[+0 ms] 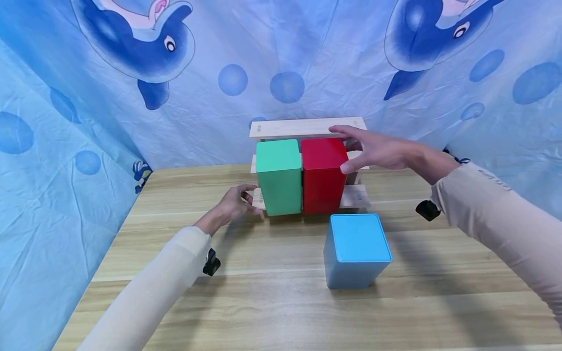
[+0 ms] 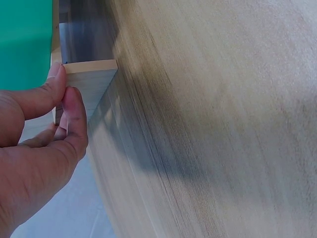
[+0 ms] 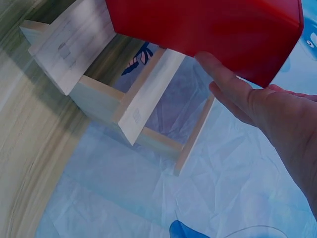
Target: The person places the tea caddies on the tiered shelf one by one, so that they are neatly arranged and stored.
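Note:
A light wooden slatted rack [image 1: 307,127] stands on the table against the backdrop. Leaning side by side on it are a green box [image 1: 279,187] and a red box [image 1: 324,187]. My left hand [image 1: 234,202] pinches the left end of the rack's front slat [image 2: 91,82] between thumb and fingers. At the red box's right side is my right hand [image 1: 379,148], holding it with the thumb [image 3: 218,72] against the side and the other fingers toward its back, partly hidden. A blue box [image 1: 357,251] stands upright in front of the rack, touched by neither hand.
The wood-grain table [image 1: 281,312] extends in front of and beside the rack. A blue backdrop [image 1: 281,44] with cartoon whales hangs close behind and along both sides. Black wrist straps [image 1: 211,263] show at both sleeve cuffs.

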Tool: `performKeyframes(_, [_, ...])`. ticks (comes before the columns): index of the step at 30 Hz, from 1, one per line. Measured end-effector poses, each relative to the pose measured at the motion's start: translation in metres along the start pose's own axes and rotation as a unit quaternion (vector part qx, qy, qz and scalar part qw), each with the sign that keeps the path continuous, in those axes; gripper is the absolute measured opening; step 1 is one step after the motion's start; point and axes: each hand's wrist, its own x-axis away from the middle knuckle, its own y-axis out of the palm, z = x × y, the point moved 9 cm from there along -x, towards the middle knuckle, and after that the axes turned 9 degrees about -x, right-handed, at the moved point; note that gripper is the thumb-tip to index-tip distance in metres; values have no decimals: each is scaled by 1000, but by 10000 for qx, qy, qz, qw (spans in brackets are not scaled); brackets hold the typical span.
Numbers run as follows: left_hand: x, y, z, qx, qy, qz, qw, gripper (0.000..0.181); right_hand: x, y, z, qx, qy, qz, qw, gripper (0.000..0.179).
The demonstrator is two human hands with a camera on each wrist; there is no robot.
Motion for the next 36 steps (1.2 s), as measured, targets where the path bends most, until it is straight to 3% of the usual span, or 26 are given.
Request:
performKeyframes(4, [0,1,0,-12,-14,-18,10000,76,7,-4,-1,-19,13,37,10000,95])
performKeyframes(12, [0,0,-1,-58,6,-33,10000,76,30,-13,-2,444,-40,97,9990,96])
performKeyframes(19, [-1,0,-1,-152,119,24,9998,76,45,-15,1,337,-145,101,9993,94])
performKeyframes(36, [1,0,0,-110,94,47,9999,77,93,-3,14,488,-199,304,9981,97])
